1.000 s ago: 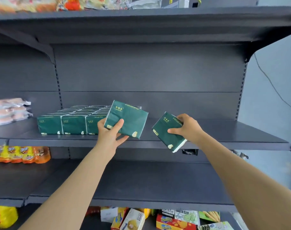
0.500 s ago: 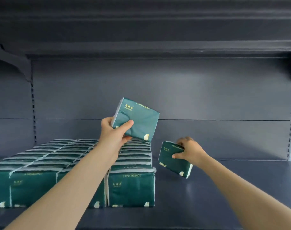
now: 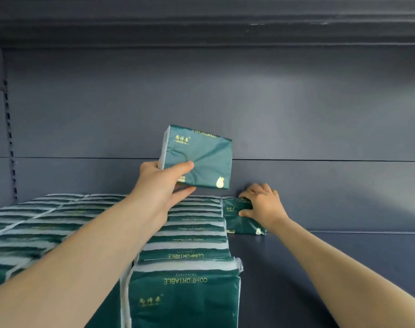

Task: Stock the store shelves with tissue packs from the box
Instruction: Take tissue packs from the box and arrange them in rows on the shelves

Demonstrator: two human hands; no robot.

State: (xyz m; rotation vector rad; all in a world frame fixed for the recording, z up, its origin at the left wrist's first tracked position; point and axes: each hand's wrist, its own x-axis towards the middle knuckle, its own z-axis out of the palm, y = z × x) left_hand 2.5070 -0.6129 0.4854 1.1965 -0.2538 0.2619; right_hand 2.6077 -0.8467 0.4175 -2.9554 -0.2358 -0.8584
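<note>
many stocked packs (image 3: 185, 292) read "comfortable". left hand (image 3: 159, 183) pinches a raised pack (image 3: 201, 162); right hand (image 3: 264, 207) curls its fingers (image 3: 257, 188) round a rear pack (image 3: 239, 224), open shelf (image 3: 320, 268) rightward.

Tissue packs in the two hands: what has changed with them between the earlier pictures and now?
The right hand carried its tissue pack from the front edge to the back of the shelf, where it now seems to stand beside the last row, still gripped. The left hand raised the second pack above the stocked rows and still holds it. The rows stayed put.
</note>
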